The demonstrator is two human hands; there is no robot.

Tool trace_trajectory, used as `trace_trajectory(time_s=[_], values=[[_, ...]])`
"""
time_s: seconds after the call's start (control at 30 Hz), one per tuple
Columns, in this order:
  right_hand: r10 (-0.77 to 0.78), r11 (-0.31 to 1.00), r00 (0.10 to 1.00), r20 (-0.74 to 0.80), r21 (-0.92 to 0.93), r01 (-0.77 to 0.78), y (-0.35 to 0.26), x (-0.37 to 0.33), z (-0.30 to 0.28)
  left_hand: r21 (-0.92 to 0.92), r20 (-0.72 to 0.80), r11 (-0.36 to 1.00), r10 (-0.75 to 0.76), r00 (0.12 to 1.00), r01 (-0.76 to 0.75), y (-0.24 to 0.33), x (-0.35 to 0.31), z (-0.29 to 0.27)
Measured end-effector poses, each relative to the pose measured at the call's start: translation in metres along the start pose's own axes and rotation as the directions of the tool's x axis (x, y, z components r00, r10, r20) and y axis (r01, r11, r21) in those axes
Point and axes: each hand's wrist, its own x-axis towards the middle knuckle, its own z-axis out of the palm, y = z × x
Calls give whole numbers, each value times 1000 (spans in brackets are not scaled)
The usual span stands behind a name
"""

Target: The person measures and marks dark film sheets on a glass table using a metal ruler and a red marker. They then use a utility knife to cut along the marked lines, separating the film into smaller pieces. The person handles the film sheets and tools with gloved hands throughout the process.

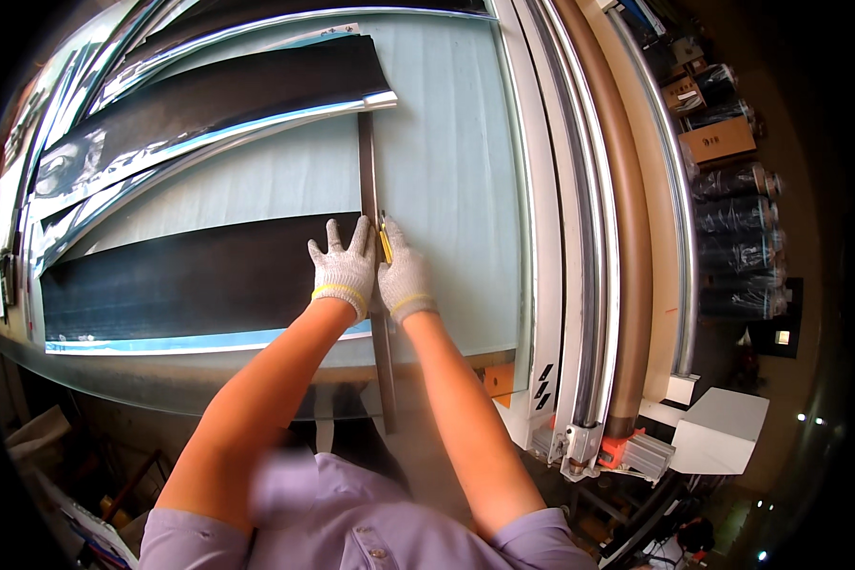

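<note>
the left hand (344,271), gloved in grey-white knit, spreads its fingers wide over the right end of a long, glossy black sheet (190,275), beside a narrow, dark, flat straightedge (368,171). the right hand (406,275), gloved alike, grips a slim yellow cutter (387,245) just right of the straightedge. the sheet lies on a pale green tabletop (437,142).

The gloved left grip (344,270) is palm down, its fingers fanned and pointing away from the body. Just to its right, the gloved right grip (408,274) is curled, index finger (395,233) reaching forward. Behind the left grip, the bare left forearm (266,389) slants in from the lower left; behind the right one, the right forearm (461,408) slants from the lower right.
</note>
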Motion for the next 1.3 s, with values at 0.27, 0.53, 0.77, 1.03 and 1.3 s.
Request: trace_trajectory(time_s=[0.27,0.53,0.77,1.03,1.3], values=[[-14,1000,1000,28,27,13,10,-22,4,37,-51,999,0,999,2,-3,5,11],[-59,997,998,-6,-40,59,26,-93,5,48,-8,999,0,1000,0,0,2,2],[208,967,948,241,-194,-163,5,-161,-28,134,-23,991,-14,1000,17,-2,6,11],[151,977,966,211,-183,-113,31,-215,-20,99,32,995,4,999,-7,1,3,-1],[86,988,987,136,-136,-67,11,-167,-62,123,13,992,-20,1000,18,-4,6,5]])
